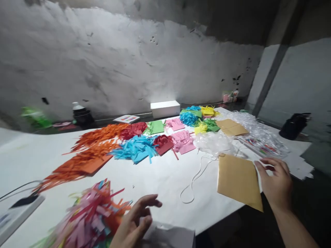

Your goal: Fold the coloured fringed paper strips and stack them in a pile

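A tan paper sheet or envelope (pixel 239 181) lies at the table's right front, its lower corner past the edge. My right hand (pixel 275 181) is at its upper right side, fingers curled with a gap between thumb and fingers; nothing shows in it. Low in the centre, my left hand (pixel 138 220) has its fingers bent and apart, holding nothing. A mixed pile of coloured paper strips (pixel 90 217) is just left of it. Beneath and beside my left hand is a pale grey-white item (pixel 169 236), partly cut off by the frame. A white string (pixel 192 186) loops between the hands.
Orange (pixel 95 155), blue (pixel 138 148), red, pink, green and yellow paper strips lie across the table. Clear plastic (pixel 214 143) and another tan sheet (pixel 231 127) are at the right. A white box (pixel 165 109) stands behind; a white device (pixel 20 217) sits lower left.
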Tool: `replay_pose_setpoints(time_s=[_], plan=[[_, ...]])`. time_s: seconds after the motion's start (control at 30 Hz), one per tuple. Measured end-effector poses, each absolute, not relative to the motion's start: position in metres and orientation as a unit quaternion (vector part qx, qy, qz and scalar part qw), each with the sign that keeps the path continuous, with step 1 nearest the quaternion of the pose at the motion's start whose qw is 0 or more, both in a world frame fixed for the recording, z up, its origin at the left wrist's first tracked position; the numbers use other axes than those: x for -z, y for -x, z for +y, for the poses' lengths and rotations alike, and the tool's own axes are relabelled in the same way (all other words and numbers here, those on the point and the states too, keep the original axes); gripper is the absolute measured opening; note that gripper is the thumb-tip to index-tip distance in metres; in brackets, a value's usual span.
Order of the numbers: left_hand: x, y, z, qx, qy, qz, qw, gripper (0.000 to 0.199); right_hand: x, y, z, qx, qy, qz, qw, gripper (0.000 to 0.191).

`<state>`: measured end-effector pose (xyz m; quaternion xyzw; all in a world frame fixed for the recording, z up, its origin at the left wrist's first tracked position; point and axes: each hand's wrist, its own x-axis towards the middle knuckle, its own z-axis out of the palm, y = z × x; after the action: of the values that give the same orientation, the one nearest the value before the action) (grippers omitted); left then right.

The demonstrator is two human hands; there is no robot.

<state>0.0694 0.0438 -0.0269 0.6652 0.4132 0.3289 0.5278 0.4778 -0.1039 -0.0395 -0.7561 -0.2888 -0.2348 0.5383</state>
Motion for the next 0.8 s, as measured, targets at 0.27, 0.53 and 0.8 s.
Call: replay_pose_setpoints(time_s=[0.27,0.53,0.8], plan=[[0.031,-0.077,0.039,-0.306,-0.619,0.414,0.593,0.036,-0.005,-0.334,-0.098,-0.26,0.571,-0.568,0.532,0.01],[0.032,-0.069,0.034,-0.331,-0.628,0.431,0.557,0.027,0.004,-0.26,-0.041,-0.347,0.584,-0.664,0.313,0.01],[0.041,-0.054,0.033,-0.287,-0.614,0.404,0.614,0.038,0.029,-0.253,-0.04,-0.277,0.567,-0.713,0.307,0.017]])
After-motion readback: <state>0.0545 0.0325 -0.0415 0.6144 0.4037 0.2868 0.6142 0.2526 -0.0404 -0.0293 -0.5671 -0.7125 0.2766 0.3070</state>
